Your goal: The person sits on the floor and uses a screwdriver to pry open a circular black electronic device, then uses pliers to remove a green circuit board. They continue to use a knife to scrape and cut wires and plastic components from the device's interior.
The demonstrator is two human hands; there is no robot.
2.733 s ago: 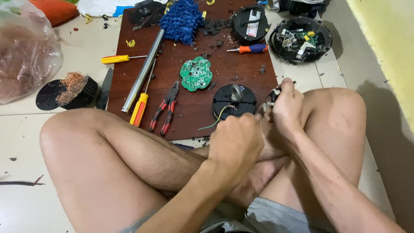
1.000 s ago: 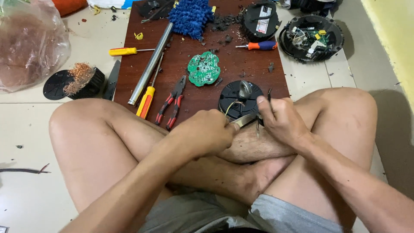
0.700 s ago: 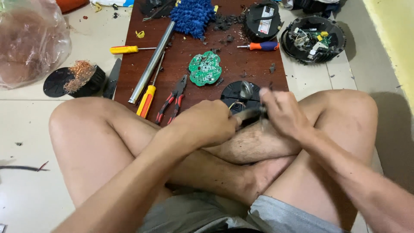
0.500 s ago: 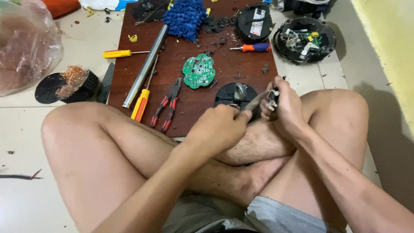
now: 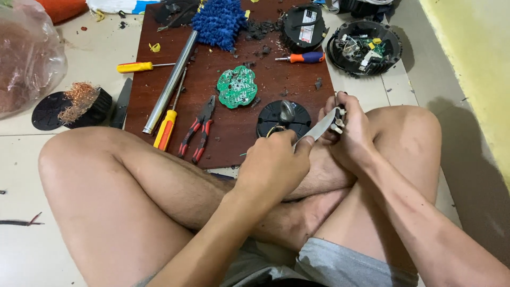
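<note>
- A floor of pale cream square tiles [image 5: 79, 58] with dark grout lines fills the scene, lit evenly.
- A dark reddish-brown wooden board [image 5: 234, 127] lies on it, far centre.
- A yellow painted wall [image 5: 473, 64] rises at far right.

A makeshift repair spot on a tiled home floor [image 5: 79, 58]: screwdrivers, pliers [image 5: 197, 127], a circuit board [image 5: 237, 86] on a wooden board [image 5: 223, 133].

Bare board [image 5: 234, 127] lies along the near edge between the red pliers [image 5: 196, 129] and the black round housing [image 5: 284, 118], wide enough for a hand to pass. The left edge is blocked by a steel tube [image 5: 170, 83] and orange screwdriver [image 5: 166, 129]. The far edge is crowded by a blue mop head [image 5: 219, 22] and debris.
</note>
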